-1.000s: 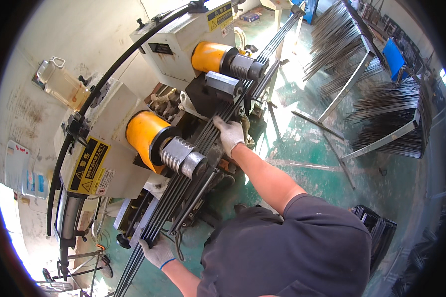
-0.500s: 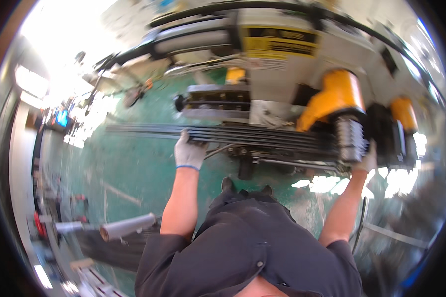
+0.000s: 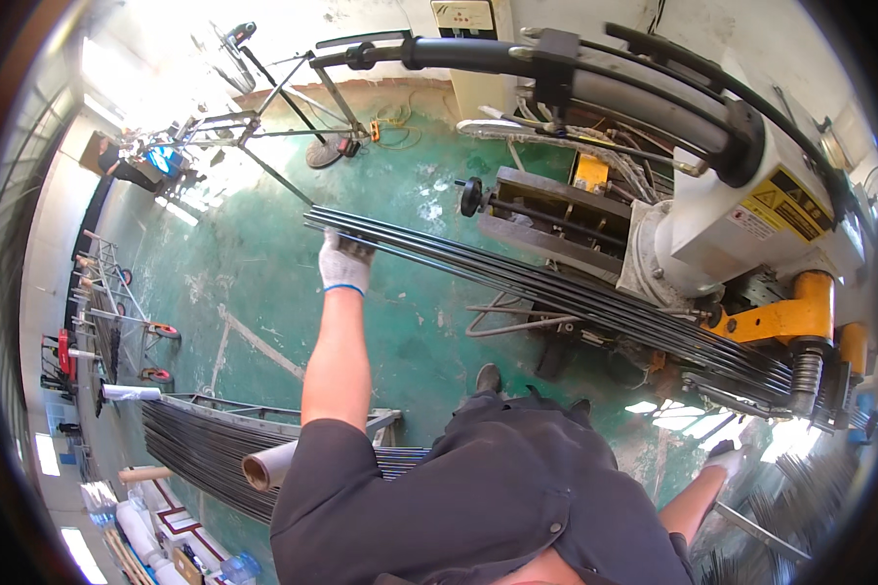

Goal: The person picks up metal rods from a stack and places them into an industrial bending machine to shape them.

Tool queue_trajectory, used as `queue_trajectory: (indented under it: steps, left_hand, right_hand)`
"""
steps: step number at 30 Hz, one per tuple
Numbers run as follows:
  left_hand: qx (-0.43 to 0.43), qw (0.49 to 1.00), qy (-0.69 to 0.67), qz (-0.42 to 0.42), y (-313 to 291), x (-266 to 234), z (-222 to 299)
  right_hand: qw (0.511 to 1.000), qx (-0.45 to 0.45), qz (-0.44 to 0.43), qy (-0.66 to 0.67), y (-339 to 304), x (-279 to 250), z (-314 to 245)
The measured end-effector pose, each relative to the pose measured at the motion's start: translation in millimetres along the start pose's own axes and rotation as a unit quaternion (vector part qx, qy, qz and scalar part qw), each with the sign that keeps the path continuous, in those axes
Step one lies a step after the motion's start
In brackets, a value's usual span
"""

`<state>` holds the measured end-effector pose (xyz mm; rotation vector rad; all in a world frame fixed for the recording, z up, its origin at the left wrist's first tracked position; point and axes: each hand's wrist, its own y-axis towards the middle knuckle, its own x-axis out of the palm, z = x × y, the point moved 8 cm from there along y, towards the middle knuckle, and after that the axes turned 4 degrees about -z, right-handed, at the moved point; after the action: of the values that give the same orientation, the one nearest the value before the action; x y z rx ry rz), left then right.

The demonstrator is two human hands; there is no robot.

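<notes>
A bundle of long, thin, dark metal strips (image 3: 517, 277) slants from the left down to the right, its right end under the spring-loaded head of a machine (image 3: 717, 244). My left hand (image 3: 345, 265), in a white glove with a dark palm, is closed round the bundle close to its far left end. Low on the right, apart from the bundle, is my right hand (image 3: 727, 460), gloved the same way. It is small and blurred, so how its fingers lie is unclear. Yellow arms (image 3: 780, 317) and a coil spring stand above the strips' right end.
Behind my left arm, a rack (image 3: 234, 439) bears more dark strips, with a cardboard-cored roll (image 3: 268, 466) on top. Dark strip ends (image 3: 800, 487) fan out at lower right. A vise-like slide with a handwheel (image 3: 471, 197) sits beyond the bundle. A wheeled trolley (image 3: 132, 312) stands at left.
My view has turned, and the machine now sits further right. My right hand has come away from beside the spring toward the lower right. My left hand still grips the strips.
</notes>
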<state>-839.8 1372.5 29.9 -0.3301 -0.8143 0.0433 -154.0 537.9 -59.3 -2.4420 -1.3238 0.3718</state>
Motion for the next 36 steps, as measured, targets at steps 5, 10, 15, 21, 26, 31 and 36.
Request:
queue_trajectory:
  steps: [5, 10, 15, 21, 26, 31, 36]
  left_hand:
    - [0.024, 0.998, 0.026, 0.057, 70, -55, 80]
    - [0.044, 0.985, 0.156, 0.063, 77, -39, 87]
    - [0.011, 0.989, 0.145, 0.022, 70, -48, 97]
    - [0.013, 0.985, 0.169, 0.03, 64, -34, 97]
    - [0.015, 0.982, 0.19, -0.007, 87, -41, 90]
    - [-0.043, 0.967, 0.249, -0.03, 89, -58, 98]
    - [-0.124, 0.958, 0.242, -0.091, 70, -51, 103]
  right_hand:
    - [0.981, 0.195, 0.014, -0.002, -32, -97, 148]
    - [0.979, 0.179, 0.002, -0.092, -74, -155, 173]
    - [0.981, 0.129, -0.056, -0.136, -81, -134, 150]
    - [0.982, 0.069, -0.098, -0.148, -133, -80, 140]
    - [0.974, 0.085, -0.118, -0.174, -107, -111, 151]
    - [0.978, 0.084, -0.061, -0.183, -116, -122, 161]
    - [0.955, 0.11, -0.052, -0.271, -138, -120, 159]
